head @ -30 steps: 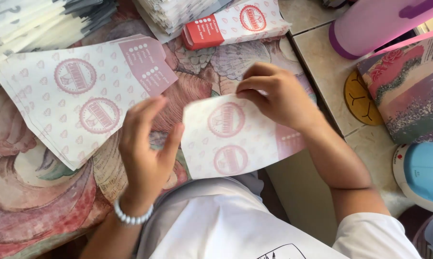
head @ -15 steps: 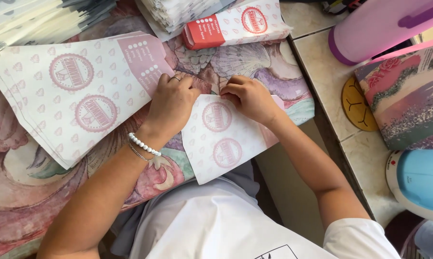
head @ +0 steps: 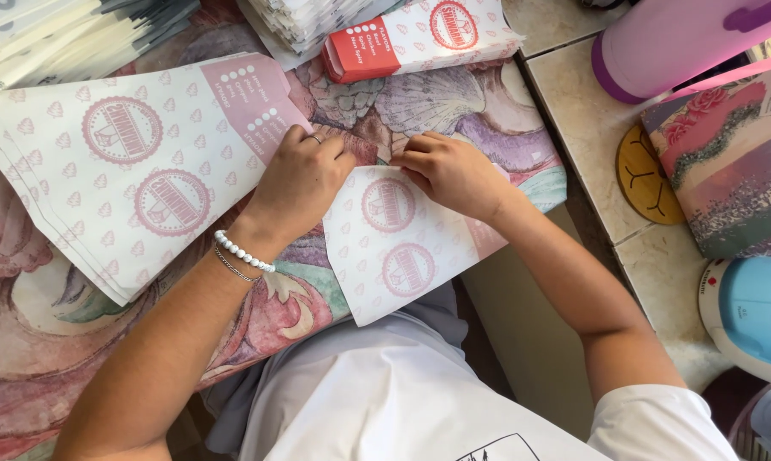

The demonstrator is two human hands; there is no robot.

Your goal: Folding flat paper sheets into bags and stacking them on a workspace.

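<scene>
A white paper sheet (head: 402, 248) with pink round stamps and small pink marks lies on the patterned table cloth (head: 44, 341), partly hanging over the table's near edge. My left hand (head: 300, 179) presses fingertips down on its upper left corner, a bead bracelet on the wrist. At the sheet's top edge my right hand (head: 449, 171) pinches the paper with curled fingers. To the left a stack of the same flat printed sheets (head: 129, 171) is fanned out.
A folded red-ended paper sleeve (head: 419, 38) and stacked white paper (head: 308, 17) lie at the back. On the tiled ledge right stand a lilac bottle (head: 675, 43), a round wooden coaster (head: 645, 175), a floral box (head: 731, 162) and a blue-and-white round device (head: 756, 312).
My left hand moved up from the near table edge onto the sheet's top left corner. The sheet turned and both hands came together at its upper edge.
</scene>
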